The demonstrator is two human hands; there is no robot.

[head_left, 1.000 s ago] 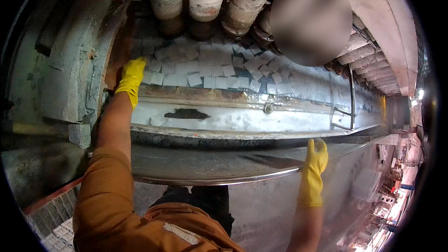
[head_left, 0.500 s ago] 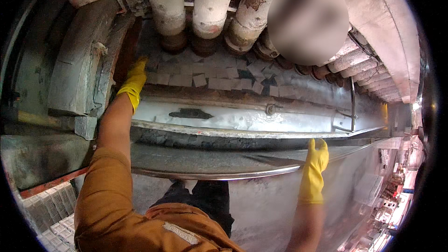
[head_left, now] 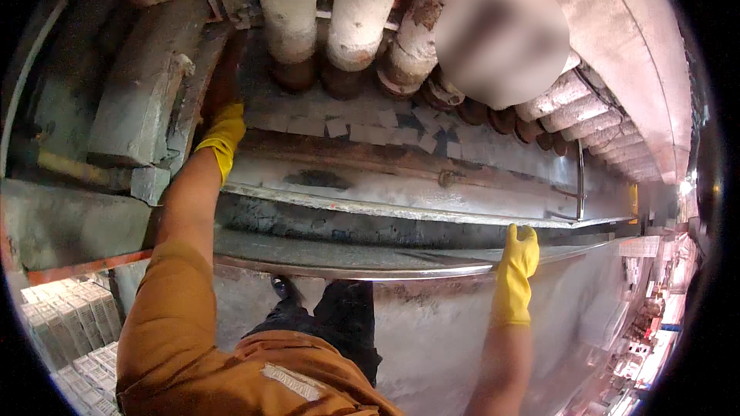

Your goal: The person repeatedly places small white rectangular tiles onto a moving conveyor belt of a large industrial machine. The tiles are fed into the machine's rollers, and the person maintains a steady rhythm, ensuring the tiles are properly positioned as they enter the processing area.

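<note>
My left hand (head_left: 223,135), in a yellow rubber glove, reaches up and forward to the far left end of a long metal trough (head_left: 401,212); its fingers are tucked behind a grey curved metal housing (head_left: 146,100), so I cannot see what they touch. My right hand (head_left: 518,262), also gloved in yellow, rests with fingers together on the trough's near rounded rim (head_left: 370,268). It holds no loose object. White tile-like pieces (head_left: 370,127) line the back ledge under several thick, worn pipes (head_left: 347,15).
The grey trough front wall (head_left: 432,339) drops below the rim. A stack of pale gridded blocks (head_left: 65,323) sits at lower left. Ribbed pipes (head_left: 570,100) run off to the right, above a vertical metal rod (head_left: 580,177). My orange sleeve (head_left: 193,339) and dark trousers fill the bottom.
My left hand has slid further left and up, from the white tiles to behind the curved housing. The view has tilted, bringing the pipes closer. My right hand stays on the rim.
</note>
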